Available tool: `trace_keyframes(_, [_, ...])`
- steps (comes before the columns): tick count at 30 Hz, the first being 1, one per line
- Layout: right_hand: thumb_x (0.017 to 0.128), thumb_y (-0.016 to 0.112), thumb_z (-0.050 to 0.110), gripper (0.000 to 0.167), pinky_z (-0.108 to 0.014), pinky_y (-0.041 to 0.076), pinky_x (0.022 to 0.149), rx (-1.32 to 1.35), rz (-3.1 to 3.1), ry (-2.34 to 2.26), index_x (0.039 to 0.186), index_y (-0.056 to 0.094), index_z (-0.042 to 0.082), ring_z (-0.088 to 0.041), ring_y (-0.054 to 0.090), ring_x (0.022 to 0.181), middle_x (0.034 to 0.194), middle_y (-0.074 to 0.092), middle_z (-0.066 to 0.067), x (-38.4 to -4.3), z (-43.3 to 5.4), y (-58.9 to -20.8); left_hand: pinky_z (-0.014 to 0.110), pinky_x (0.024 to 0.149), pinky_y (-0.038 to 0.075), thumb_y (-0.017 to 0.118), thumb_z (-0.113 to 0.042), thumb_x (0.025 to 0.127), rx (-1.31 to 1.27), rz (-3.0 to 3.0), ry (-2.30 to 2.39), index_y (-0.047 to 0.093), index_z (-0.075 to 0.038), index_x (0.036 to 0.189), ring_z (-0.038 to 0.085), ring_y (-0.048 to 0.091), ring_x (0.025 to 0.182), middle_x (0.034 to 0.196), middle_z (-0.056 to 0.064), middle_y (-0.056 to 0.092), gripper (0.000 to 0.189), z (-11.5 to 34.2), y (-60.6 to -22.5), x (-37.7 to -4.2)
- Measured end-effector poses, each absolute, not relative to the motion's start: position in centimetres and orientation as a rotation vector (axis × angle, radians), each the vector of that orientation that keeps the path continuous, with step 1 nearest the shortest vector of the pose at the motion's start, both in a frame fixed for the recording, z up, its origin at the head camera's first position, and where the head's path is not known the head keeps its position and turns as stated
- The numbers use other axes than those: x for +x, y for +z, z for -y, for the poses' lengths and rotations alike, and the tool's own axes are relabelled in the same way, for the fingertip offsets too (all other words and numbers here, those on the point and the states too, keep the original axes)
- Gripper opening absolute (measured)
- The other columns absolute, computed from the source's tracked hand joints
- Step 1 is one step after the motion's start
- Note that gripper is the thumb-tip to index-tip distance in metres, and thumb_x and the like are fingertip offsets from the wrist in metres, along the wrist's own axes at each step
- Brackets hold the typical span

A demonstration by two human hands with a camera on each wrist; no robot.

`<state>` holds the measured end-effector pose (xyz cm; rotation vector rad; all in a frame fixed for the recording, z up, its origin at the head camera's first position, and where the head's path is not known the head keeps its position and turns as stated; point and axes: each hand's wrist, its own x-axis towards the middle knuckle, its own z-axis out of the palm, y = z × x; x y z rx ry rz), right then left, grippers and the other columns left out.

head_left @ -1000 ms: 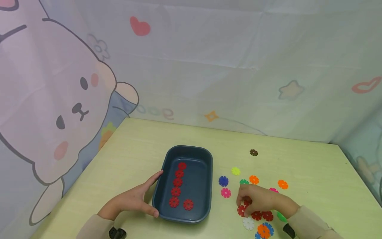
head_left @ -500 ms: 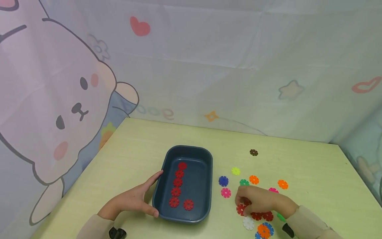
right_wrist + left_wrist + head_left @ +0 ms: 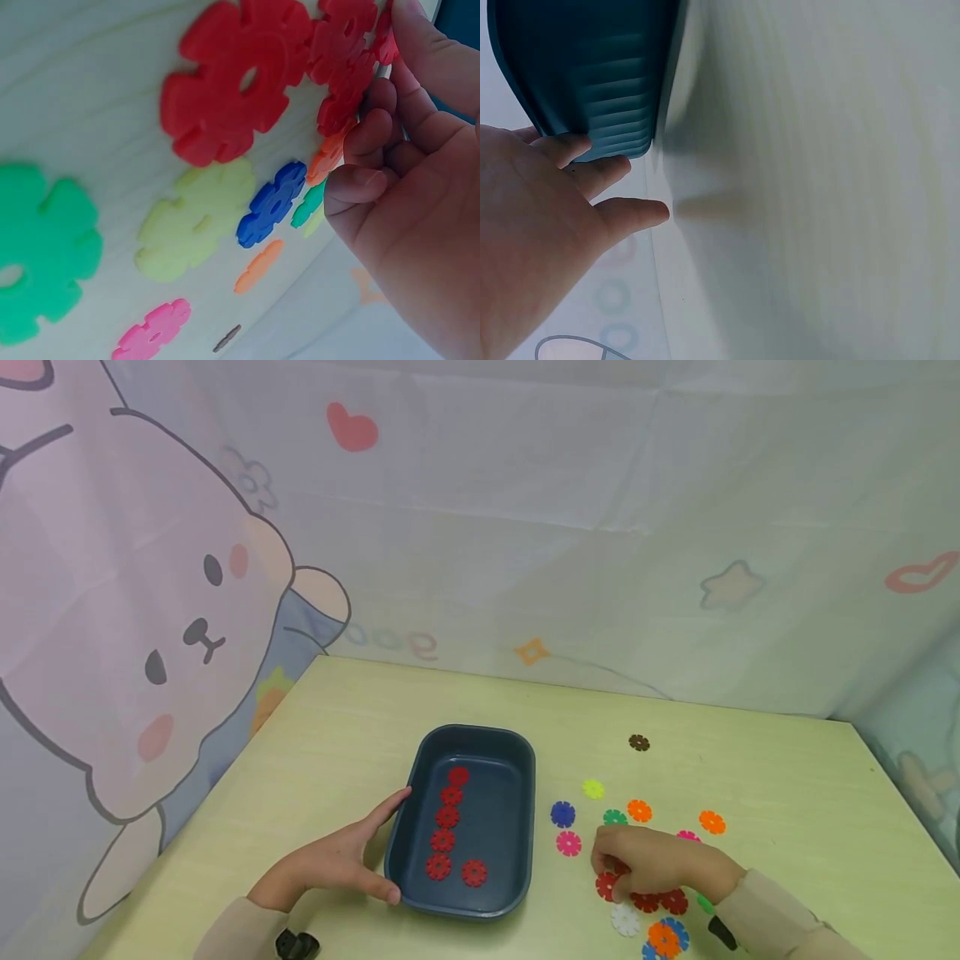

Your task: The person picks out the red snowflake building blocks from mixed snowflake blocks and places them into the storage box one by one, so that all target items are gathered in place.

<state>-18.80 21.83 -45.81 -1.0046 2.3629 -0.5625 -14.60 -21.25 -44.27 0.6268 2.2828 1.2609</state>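
A dark blue tray (image 3: 502,827) holds several red snowflake discs (image 3: 447,817), most in a column, one apart to the right. My left hand (image 3: 333,860) touches the tray's left side, index finger and thumb spread along it; in the left wrist view its fingers (image 3: 604,176) lie fairly straight by the tray wall. Over the loose discs, my right hand (image 3: 652,860) has curled fingers and pinches a red snowflake disc (image 3: 604,885) between thumb and fingers. More red discs (image 3: 236,79) lie beside it on the table, partly hidden by the hand in the head view.
Around the right hand lie loose discs: blue (image 3: 562,814), pink (image 3: 568,843), yellow (image 3: 593,789), orange (image 3: 712,822) and white (image 3: 625,920). A brown disc (image 3: 639,742) lies farther back. A printed curtain (image 3: 487,527) hangs behind the table (image 3: 360,727).
My right hand has shifted slightly left among the red discs, and the red disc at its fingertips has moved a little with it. The left hand and tray stay in place.
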Motion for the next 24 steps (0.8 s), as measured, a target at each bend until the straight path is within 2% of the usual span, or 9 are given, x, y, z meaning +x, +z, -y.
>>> trace_keyframes(11, [0.084,0.074,0.010,0.022,-0.021,0.045,0.068,-0.976,-2.338,-0.663,0.087,0.057,0.023,-0.004,0.048,0.074,0.080,0.052,0.012,-18.81,-22.01,-45.90,0.065,0.109,0.017,0.086,-0.031,0.072,0.629,-2.284,1.256,0.000,-0.020,0.156,0.037,0.006,0.146,0.161,0.013,0.005,0.121,21.28,-44.28,-14.66])
trace_keyframes(24, [0.089,0.066,0.006,0.015,-0.023,0.048,0.067,-0.971,-2.317,-0.834,0.091,0.064,0.021,-0.005,0.050,0.073,0.081,0.057,0.013,-19.42,-22.41,-45.46,0.064,0.109,0.016,0.086,-0.032,0.071,0.625,-2.278,1.265,0.001,-0.019,0.156,0.036,0.006,0.146,0.161,0.012,0.005,0.121,21.22,-44.25,-14.69])
